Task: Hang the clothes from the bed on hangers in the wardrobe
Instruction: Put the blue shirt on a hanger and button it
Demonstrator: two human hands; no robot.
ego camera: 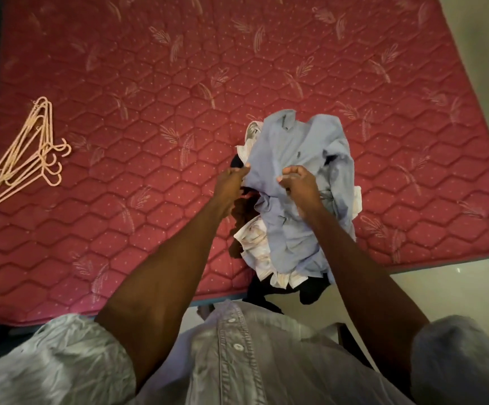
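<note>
Both hands gripped light-blue shirt (295,147) atop clothes pile (255,238) at mattress (149,83) near edge: L hand (231,182) pinched fabric, R hand (298,182) clutched it. Pink hangers (27,159) lay stacked nr left edge, well apart

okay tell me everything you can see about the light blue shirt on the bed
The light blue shirt is a crumpled woven button-up, cotton by its look, with a collar at its far end and a small dark emblem on the chest. It lies on top of a heap of white patterned and black clothes near the near edge of the red quilted mattress. The left hand pinches its left edge and the right hand grips a fold near the middle. Its lower part trails toward the bed's edge.
</note>
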